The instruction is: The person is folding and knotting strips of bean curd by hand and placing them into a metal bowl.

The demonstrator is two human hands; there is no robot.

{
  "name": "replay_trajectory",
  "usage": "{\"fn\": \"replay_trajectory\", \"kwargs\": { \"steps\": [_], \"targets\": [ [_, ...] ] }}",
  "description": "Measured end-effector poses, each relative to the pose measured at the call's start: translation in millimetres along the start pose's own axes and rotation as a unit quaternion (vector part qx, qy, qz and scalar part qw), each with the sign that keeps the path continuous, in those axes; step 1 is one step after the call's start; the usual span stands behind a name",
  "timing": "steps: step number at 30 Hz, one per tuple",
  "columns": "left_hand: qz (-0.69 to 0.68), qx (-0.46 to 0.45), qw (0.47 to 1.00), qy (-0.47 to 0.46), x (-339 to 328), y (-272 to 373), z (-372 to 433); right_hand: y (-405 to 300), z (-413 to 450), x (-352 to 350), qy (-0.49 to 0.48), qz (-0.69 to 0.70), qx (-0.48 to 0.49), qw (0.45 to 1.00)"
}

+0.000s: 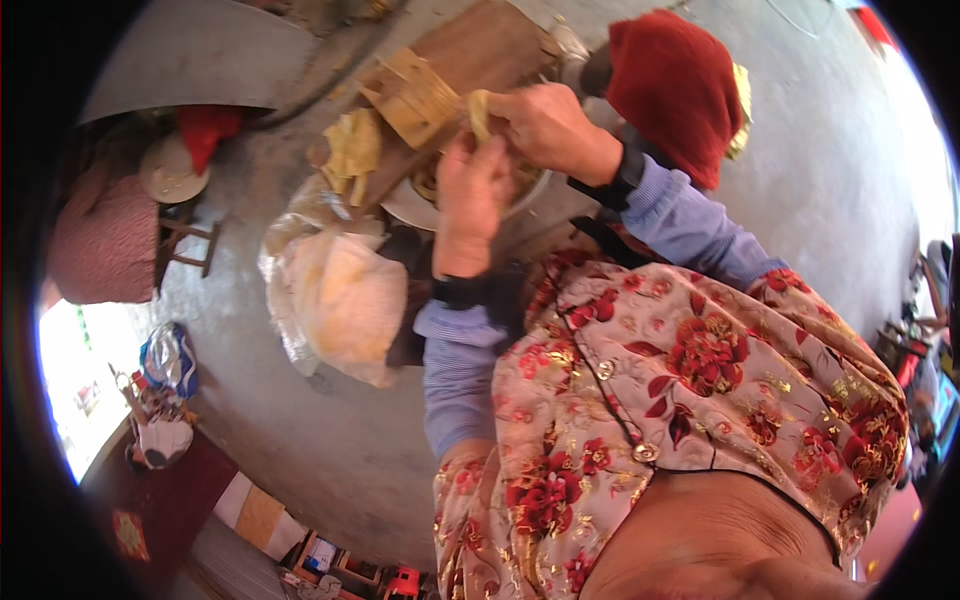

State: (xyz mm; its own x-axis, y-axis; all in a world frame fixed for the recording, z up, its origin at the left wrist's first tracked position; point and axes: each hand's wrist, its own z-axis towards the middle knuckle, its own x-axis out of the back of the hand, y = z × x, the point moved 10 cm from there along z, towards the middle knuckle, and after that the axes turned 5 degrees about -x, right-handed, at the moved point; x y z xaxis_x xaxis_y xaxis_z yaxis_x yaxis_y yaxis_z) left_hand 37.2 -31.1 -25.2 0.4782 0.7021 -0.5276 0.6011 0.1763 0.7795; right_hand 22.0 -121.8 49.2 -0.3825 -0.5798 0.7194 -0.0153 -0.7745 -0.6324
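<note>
A pale yellow strip [478,114] is pinched between my two hands above a round white bowl [409,208] that holds similar pieces. My left hand [471,191] grips its lower end from below. On the upper right, my right hand [551,127] holds the strip's top between thumb and finger. Behind them stands a brown wooden board or bench [487,45], with a stack of flat yellow sheets [412,97] on it. More yellow pieces [352,146] hang at its left edge. The bowl's inside is partly hidden by my hands.
A clear plastic bag with a pale cloth or sheet [349,300] lies left of my knees. A red cloth item [671,94] is near my right forearm. Further left are a wooden stool [191,244] and a round pale lid or dish [174,171] with red cloth.
</note>
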Motion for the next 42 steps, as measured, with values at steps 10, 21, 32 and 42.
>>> {"fn": "replay_trajectory", "kwargs": {
  "steps": [10, 21, 32, 42],
  "targets": [
    [0.711, -0.306, 0.633, 0.007, -29, 34, -23, 64, -52, -62, -0.203, 0.161, -0.235, 0.937],
    [0.406, -0.18, 0.895, -0.041, 3, 10, -11, 56, -75, -109, -0.211, 0.616, -0.369, 0.663],
    [0.174, -0.041, 0.97, 0.167, 21, -17, -7, 40, -31, -18, 0.074, 0.338, -0.142, 0.927],
    [0.663, -0.335, 0.667, 0.054, -10, 43, -53, 74, 7, -4, 0.016, 0.324, -0.118, 0.939]
  ]
}}
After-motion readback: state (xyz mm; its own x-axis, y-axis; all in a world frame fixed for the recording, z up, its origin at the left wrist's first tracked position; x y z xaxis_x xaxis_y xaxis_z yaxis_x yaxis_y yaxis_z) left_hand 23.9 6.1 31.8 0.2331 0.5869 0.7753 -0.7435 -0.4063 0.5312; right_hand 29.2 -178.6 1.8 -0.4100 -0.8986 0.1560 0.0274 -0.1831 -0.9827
